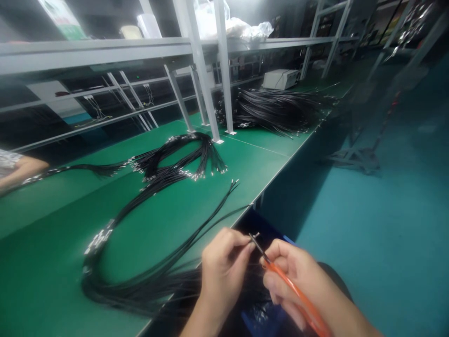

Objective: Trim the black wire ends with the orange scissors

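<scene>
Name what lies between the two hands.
The dark tip of the orange-handled tool spans the gap, running from the right hand up to the fingertips of the left hand. The head view shows it.

An orange-handled tool (291, 284) slants, its dark tip at a small silvery piece (257, 235); bundled black cables (126, 295) curve off the counter (45, 262).

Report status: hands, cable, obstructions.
Left hand pinching cable tip. Right hand gripping orange-handled tool, nose at the tip. Bundle curving over bench, running behind left hand. No obstruction seen at tip.
</scene>
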Motion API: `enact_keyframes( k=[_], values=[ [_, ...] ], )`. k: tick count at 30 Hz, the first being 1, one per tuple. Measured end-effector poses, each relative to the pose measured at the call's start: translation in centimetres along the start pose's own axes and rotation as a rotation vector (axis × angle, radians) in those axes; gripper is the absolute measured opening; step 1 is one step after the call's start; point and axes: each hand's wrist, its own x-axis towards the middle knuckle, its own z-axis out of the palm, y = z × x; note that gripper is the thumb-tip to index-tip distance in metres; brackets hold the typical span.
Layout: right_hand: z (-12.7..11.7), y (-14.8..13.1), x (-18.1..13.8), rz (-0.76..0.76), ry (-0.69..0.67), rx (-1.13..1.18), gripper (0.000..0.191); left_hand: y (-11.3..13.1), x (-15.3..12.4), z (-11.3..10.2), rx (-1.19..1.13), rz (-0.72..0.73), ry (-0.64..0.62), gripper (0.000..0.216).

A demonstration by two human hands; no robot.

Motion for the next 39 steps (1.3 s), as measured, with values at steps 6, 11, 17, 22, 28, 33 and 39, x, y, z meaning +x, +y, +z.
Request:
enact_keyframes(
  k=[6, 11, 17, 22, 28, 33, 39],
  values=[
    [-0.3, 0.5, -0.4, -0.043, 0.074, -0.119, 0.02, -0.2, -0.1, 0.2, 0.078, 0.061, 0.028, 0.011],
    [-1.6, 2.2, -0.2, -0.193, 0.145, 0.015, 0.023, -0.3, -0.2, 0.4, 0.268, 0.169, 0.059, 0.012],
    [-3.1, 2.0, -0.6, -0.323, 0.385, 0.161, 0.031, 0.4, -0.7, 1.9, 0.381, 0.12, -0.212, 0.009],
    [-3.5, 2.0, -0.1, -0.317, 0.547, 0.029, 0.043, -0.6, -0.1, 0.9, 0.514, -0.071, -0.465, 0.007],
    [-1.9, 1.6, 0.1, -0.333, 0.541, 0.037, 0.04, -5.5, 1.8, -2.9, 0.892, -0.4, -0.247, 0.007],
    [-1.6, 0.5, 0.1, -0.382, 0.576, 0.079, 0.042, -7.0, 3.1, -2.0, 0.941, -0.414, -0.287, 0.007],
    [-1.6, 0.2, 0.3, -0.441, 0.549, 0.121, 0.041, -6.1, 5.7, 2.9, 0.85, -0.257, -0.321, 0.029]
  ],
)
